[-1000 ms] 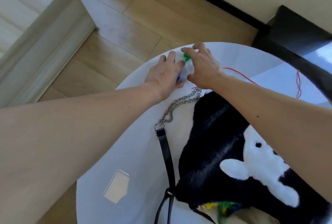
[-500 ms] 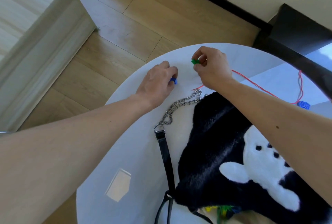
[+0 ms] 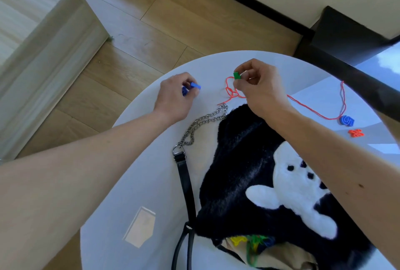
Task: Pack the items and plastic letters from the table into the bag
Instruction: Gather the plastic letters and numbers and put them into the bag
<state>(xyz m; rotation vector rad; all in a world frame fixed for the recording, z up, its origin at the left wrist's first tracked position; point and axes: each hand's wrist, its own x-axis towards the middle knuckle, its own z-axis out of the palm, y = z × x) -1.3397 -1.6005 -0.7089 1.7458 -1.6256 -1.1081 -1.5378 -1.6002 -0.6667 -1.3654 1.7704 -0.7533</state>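
Observation:
A black furry bag (image 3: 244,170) with a white animal patch lies on the round white table (image 3: 151,183). Its open mouth near me shows yellow, green and blue letters (image 3: 253,242) inside. My left hand (image 3: 175,96) pinches a blue plastic letter (image 3: 194,86) just above the table's far left part. My right hand (image 3: 257,88) holds a small green letter (image 3: 236,75) between thumb and fingers, above a tangle of red string (image 3: 231,92). The string runs right to a blue letter (image 3: 347,120). A red-orange letter (image 3: 356,133) lies beside it.
The bag's metal chain (image 3: 203,124) and black strap (image 3: 186,187) trail across the table to the left of the bag. A dark chair (image 3: 346,38) stands beyond the table's far right edge. Wooden floor surrounds the table on the left.
Both hands have lifted off the table, each with a letter pinched. The right hand drew back with the green letter, uncovering the red string tangle. The view shifted, so the letters at right show.

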